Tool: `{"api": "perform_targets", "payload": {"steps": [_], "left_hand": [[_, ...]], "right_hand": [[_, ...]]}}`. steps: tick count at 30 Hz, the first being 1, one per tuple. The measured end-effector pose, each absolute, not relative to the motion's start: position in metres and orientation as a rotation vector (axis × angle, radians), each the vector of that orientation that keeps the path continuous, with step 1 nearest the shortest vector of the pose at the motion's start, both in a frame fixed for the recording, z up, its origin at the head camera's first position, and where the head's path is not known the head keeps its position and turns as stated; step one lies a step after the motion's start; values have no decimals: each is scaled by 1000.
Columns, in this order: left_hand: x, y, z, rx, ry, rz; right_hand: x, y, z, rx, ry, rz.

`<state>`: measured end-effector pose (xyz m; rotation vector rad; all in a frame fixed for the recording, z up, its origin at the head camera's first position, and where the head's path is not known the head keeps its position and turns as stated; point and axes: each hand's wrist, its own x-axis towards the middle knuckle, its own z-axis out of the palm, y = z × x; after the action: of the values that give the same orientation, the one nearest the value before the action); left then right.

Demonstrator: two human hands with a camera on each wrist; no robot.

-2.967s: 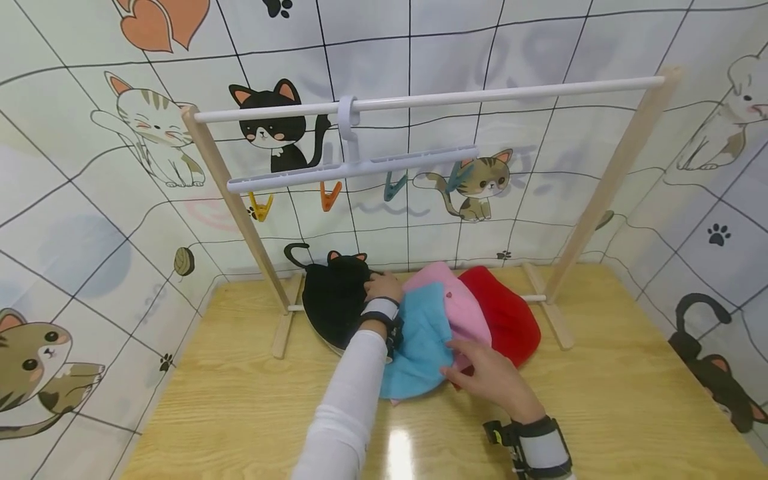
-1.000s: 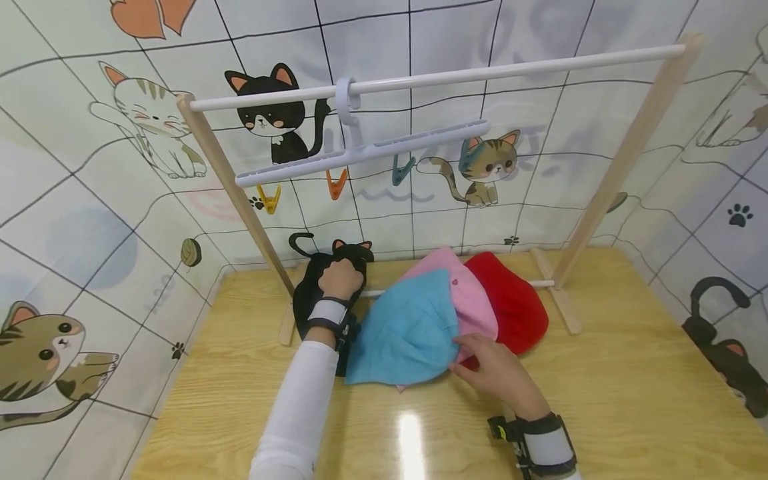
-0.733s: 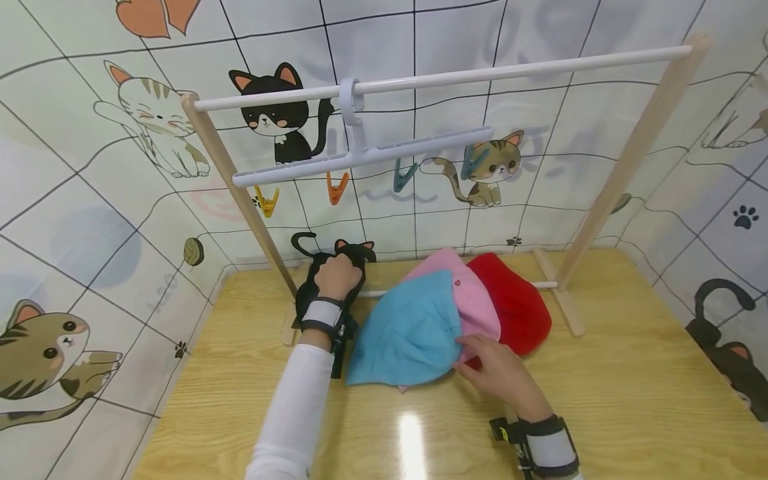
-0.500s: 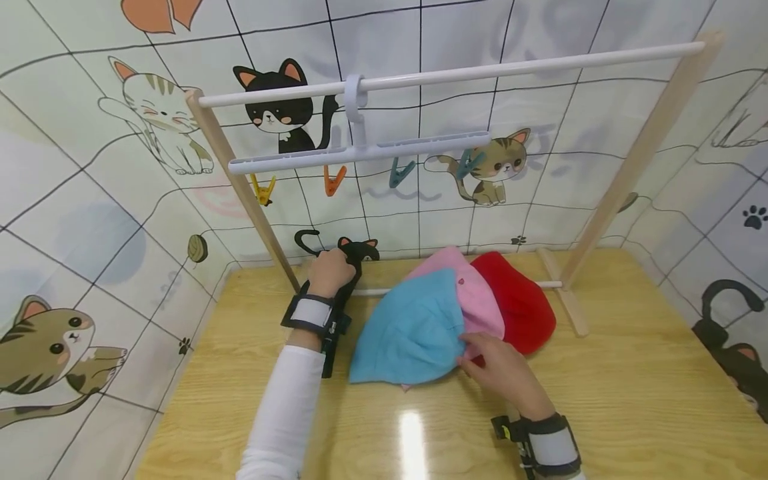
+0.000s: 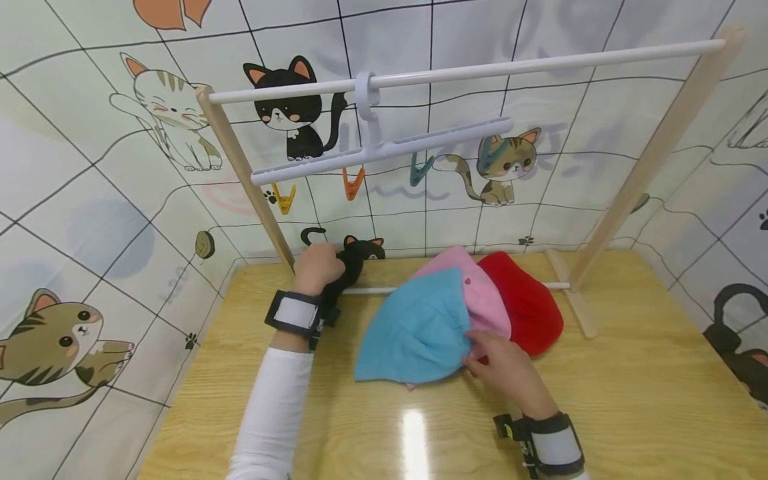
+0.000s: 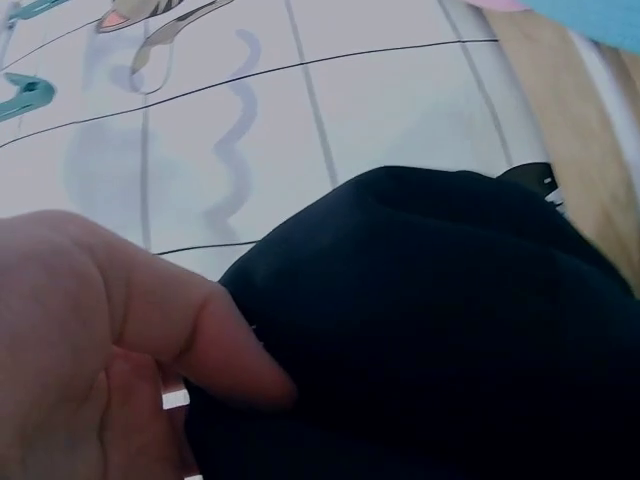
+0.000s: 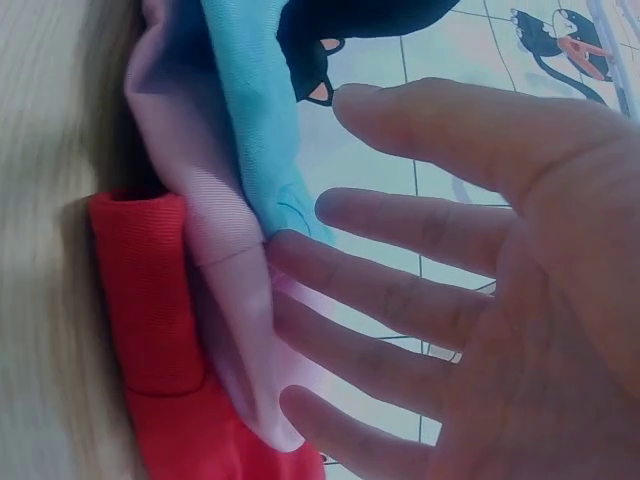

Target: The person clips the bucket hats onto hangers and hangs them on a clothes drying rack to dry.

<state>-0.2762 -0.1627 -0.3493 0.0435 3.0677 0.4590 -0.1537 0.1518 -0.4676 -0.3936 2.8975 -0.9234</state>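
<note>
My left hand [image 5: 318, 267] grips a black cloth hat [image 5: 349, 268] near the rack's left post. In the left wrist view, the thumb presses on the dark cloth [image 6: 430, 310], and the other fingers are mostly hidden behind it. My right hand [image 5: 510, 370] is at the right edge of a light blue hat [image 5: 411, 333], which overlaps a pink hat [image 5: 483, 297] and a red hat [image 5: 528, 310] on the table. The right wrist view has that hand [image 7: 450, 300] with straight, spread fingers, the tips close to the blue and pink cloth.
A drying rack with a white bar [image 5: 540, 67] and wooden posts [image 5: 654, 160] stands behind the hats. From the bar hangs a pale hanger [image 5: 384, 152] with several coloured clips [image 5: 353, 184]. Cat-patterned tile walls surround the wooden table [image 5: 360, 427].
My left hand has drawn the black hat leftwards, away from the blue hat, toward the left post. The right hand stays by the blue hat's edge. The hanger sways slightly.
</note>
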Motion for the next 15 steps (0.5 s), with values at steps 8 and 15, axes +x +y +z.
{"api": "perform_targets", "payload": {"steps": [8,15], "left_hand": [[-269,-174,-334,188,3180,517],[-258,-182,-327,339,3269,538]], "right_hand": [[-164,143,-455,-516,2945,-961],[-182,120,-442,-647,2971,-974]]}}
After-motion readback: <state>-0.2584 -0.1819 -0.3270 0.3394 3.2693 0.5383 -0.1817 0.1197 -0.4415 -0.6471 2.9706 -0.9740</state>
